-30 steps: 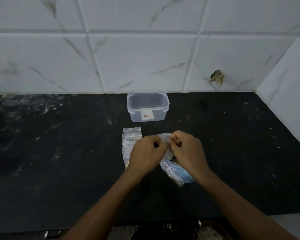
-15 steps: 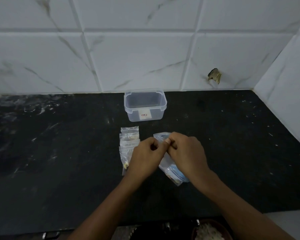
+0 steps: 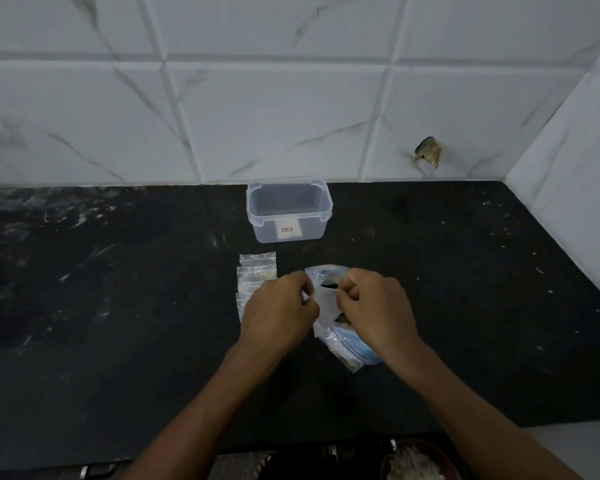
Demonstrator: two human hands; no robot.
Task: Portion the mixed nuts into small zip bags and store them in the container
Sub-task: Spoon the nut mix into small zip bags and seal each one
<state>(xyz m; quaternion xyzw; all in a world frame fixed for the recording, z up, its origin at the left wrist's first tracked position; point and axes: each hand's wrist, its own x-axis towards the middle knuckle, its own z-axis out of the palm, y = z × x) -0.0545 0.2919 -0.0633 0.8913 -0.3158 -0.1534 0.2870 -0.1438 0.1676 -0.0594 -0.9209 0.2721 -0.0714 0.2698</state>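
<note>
- A clear plastic zip bag with a blue base (image 3: 329, 327) lies on the black speckled tabletop (image 3: 118, 323), its long axis running from the mouth, which points away toward the tiled wall, down to the blue end, which points near and to the right
- The left hand (image 3: 280, 310) is curled into a pinch on the left side of the bag's mouth; the right hand (image 3: 374, 306) is curled in the same way on the right side, and the two sit apart with the opened mouth stretched between them
- A dark slit shows in the gap at the mouth; brownish contents show inside the bag below the right hand, too blurred to tell what they are
- A small stack of clear small zip bags (image 3: 257, 275) lies flat just left of the left hand, partly under it, long axis pointing away toward the wall; whether they hold anything I cannot tell
- A clear rectangular plastic container with a white label on its near wall (image 3: 289, 216) stands upright and open-topped beyond the hands, near the wall, long side running left to right
- White marble-look wall tiles (image 3: 274, 116) rise behind the tabletop, with a chipped brown hole (image 3: 428, 152) to the right
- A round bowl of pale material (image 3: 418, 462) shows at the bottom edge, below the tabletop's near edge
</note>
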